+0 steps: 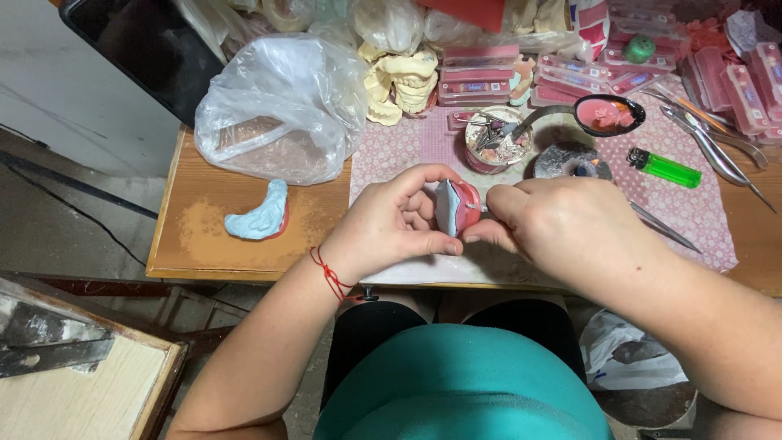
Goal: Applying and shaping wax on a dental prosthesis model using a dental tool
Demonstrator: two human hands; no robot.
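A cluttered wooden workbench (204, 236) carries plaster casts, pink boxes and a green lighter (665, 169). Over its front edge the left hand (391, 224) clamps a blue-grey dental model with pink wax (456, 207), while the right hand (562, 228) pinches a thin tool against it. The wax seems mid-shaping; further strokes call for a steady, light touch.

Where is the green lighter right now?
In the head view, the green lighter lies on the patterned cloth, right of centre, just beyond the right hand.
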